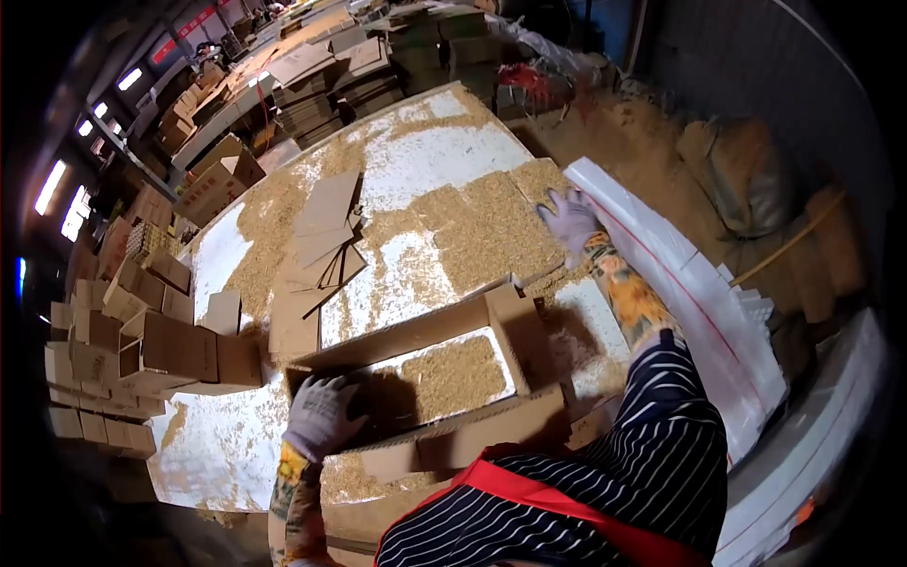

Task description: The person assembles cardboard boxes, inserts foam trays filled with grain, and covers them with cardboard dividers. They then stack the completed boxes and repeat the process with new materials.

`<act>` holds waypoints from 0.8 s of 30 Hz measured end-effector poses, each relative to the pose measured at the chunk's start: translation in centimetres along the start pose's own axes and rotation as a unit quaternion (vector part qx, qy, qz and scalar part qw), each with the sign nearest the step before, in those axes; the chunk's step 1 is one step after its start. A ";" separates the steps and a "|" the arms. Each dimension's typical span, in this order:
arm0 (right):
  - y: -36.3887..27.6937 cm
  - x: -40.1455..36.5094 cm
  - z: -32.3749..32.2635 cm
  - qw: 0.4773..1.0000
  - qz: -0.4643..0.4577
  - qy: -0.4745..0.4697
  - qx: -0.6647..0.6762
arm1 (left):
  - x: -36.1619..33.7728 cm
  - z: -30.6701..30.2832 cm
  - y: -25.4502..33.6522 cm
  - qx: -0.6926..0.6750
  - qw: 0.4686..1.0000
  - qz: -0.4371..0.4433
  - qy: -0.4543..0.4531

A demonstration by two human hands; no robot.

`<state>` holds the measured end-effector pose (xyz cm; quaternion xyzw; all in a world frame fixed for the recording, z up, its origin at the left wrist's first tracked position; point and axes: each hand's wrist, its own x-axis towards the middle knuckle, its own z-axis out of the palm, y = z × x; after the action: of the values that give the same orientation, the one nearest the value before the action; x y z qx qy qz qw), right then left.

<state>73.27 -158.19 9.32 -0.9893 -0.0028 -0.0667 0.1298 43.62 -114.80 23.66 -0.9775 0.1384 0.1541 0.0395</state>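
A long open cardboard box [529, 331] lies in front of me with its flaps folded out. Inside, a layer of tan grain-like material [453, 378] covers part of a white bottom. My left hand [321, 414], in a pale glove, grips the left end of this box, thumb toward the inside. Off to the right, my gloved right hand [570, 219] reaches out with fingers spread, at the edge of a stack of white sheets [680, 302] wrapped in clear film with a red line. Under that hand is a grain-covered slab [501, 227].
Flat cardboard pieces [326, 222] lie on the white, grain-strewn table [435, 151]. Small cartons [170, 350] are stacked at the left. Flattened cardboard piles [331, 85] stand beyond the table. Filled sacks [737, 180] and a stick [789, 241] are on the right.
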 end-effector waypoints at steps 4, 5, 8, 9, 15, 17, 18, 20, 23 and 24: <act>9.3 -0.7 7.7 0.996 0.023 -0.017 -0.088 | 0.5 1.0 -0.7 0.016 0.999 -0.017 0.039; 10.5 -1.2 8.8 0.995 0.026 -0.035 -0.088 | 0.4 1.1 -0.8 0.004 0.999 -0.039 0.017; 13.2 -4.7 7.3 0.999 0.020 -0.019 -0.042 | 0.7 1.4 -1.1 -0.020 0.998 -0.042 0.053; 14.5 -7.4 6.5 0.999 0.004 -0.033 -0.036 | 0.8 1.0 -0.9 -0.026 0.998 -0.036 0.047; 13.6 -13.1 1.8 0.981 -0.107 -0.095 -0.134 | 1.8 0.6 -0.5 -0.079 0.990 -0.039 0.109; 12.2 -9.1 4.2 0.976 -0.145 -0.107 -0.119 | 2.1 0.4 -0.4 -0.078 0.991 -0.043 0.102; 12.2 -5.9 6.2 0.982 -0.133 -0.101 -0.092 | 2.1 0.2 -0.2 -0.073 0.991 -0.042 0.102; 12.5 0.8 7.5 0.979 -0.067 -0.130 -0.144 | 2.4 0.2 -0.1 -0.061 0.992 -0.039 0.099; 11.9 2.8 5.6 0.967 0.209 0.032 -0.145 | 1.6 0.5 -0.4 -0.054 0.990 -0.035 0.124; 11.5 1.3 5.0 0.970 0.202 -0.011 -0.132 | 1.3 0.5 -0.7 -0.063 0.985 -0.037 0.155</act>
<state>75.52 -168.01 1.72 -0.9784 0.2048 -0.0275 0.0087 44.88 -114.42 22.78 -0.9946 0.0963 0.0074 -0.0380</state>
